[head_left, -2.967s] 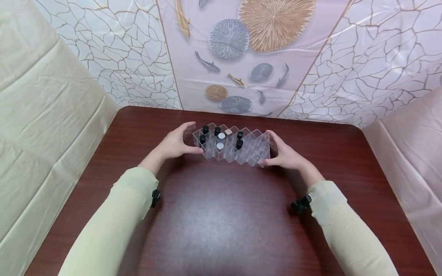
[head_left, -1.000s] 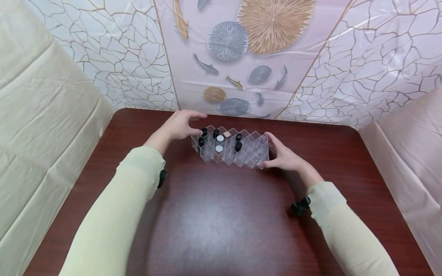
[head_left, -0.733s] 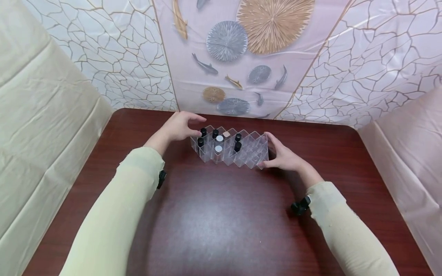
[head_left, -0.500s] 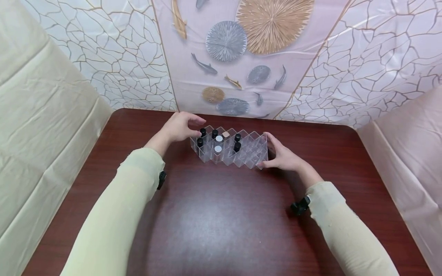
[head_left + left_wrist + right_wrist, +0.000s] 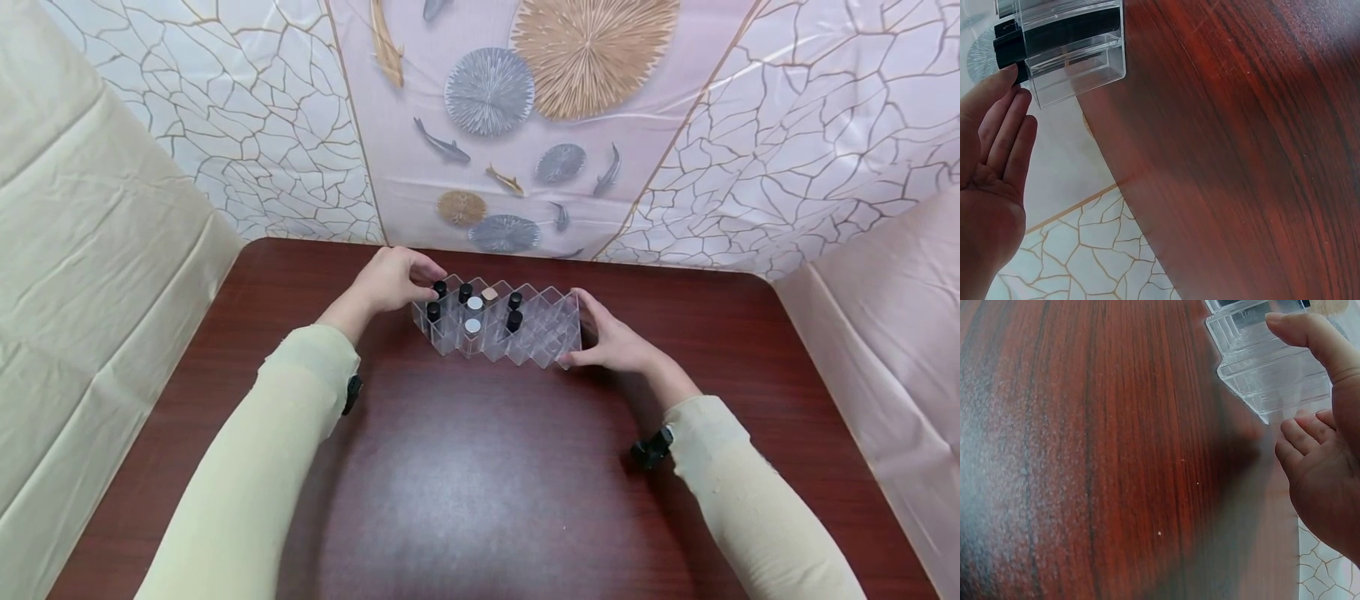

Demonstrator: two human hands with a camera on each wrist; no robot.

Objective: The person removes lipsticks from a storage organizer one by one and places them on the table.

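Observation:
A clear plastic lipstick organizer (image 5: 498,337) with zigzag compartments stands toward the back of the table. Its left part holds several lipstick tubes, such as a black-capped tube (image 5: 433,312), a white-topped tube (image 5: 472,326) and a peach-topped one (image 5: 490,294). At the back left corner, my left hand (image 5: 392,282) pinches the cap of a black lipstick tube (image 5: 440,287) between thumb and fingers. That tube stands in its compartment; in the left wrist view the thumb tip lies right at a black cap (image 5: 1020,72). My right hand (image 5: 617,337) grips the organizer's right end, thumb in front, fingers behind.
The dark red wooden table (image 5: 465,483) runs back to a patterned wall covering (image 5: 517,150). Cream padded panels (image 5: 67,292) rise on both sides. Each wrist carries a small black camera (image 5: 652,447).
My left hand has left the organizer's left end, moved up and back, and closed its fingers onto the black lipstick tube at the back left. The right hand stays on the organizer.

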